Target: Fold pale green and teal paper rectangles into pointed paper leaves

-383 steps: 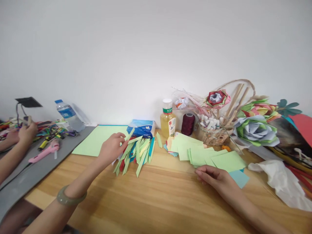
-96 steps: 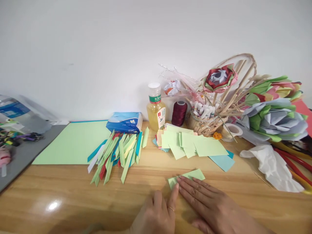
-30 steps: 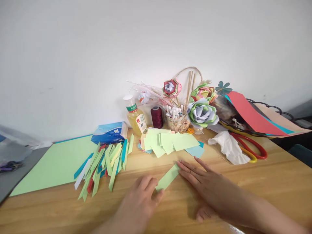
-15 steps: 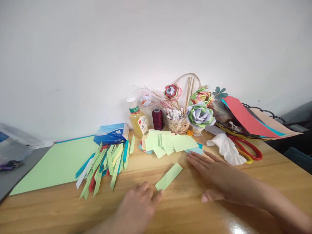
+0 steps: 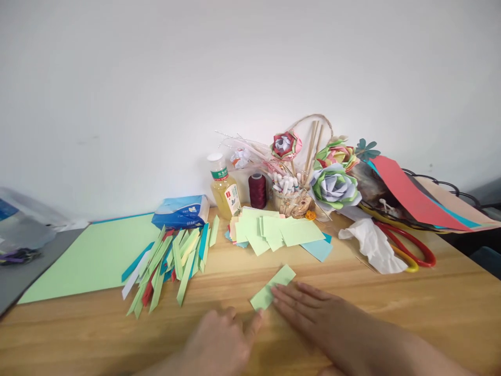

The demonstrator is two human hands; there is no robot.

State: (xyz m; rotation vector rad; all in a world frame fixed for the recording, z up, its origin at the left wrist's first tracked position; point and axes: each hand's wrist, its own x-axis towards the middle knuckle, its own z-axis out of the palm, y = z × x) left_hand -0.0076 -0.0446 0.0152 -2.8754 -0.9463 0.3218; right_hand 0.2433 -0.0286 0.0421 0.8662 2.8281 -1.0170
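Note:
A light green paper strip [image 5: 287, 275] lies slantwise on the wooden table in front of me. Flat and stretched out, my right hand [image 5: 324, 318] has its fingertips on the strip's right side. At the strip's lower left end, the thumb of my left hand [image 5: 221, 339] touches or nearly touches the paper. That hand is slightly blurred, its fingers partly bent and the thumb apart from them. Behind the strip lies a spread of green paper rectangles [image 5: 301, 231], with a light blue piece [image 5: 319, 250] at their right.
Left is a pile of folded paper strips [image 5: 182, 258] beside a large green sheet [image 5: 90, 261] and tissue pack [image 5: 182, 211]. Along the wall stand a glue bottle [image 5: 225, 193], thread spool [image 5: 257, 191] and paper flowers [image 5: 335, 186]. Crumpled tissue [image 5: 373, 248] and scissors [image 5: 425, 256] lie right.
My right hand has moved left and towards me, from beside the paper rectangles onto the green strip. My left hand stays near the strip's lower end. The view has shifted slightly.

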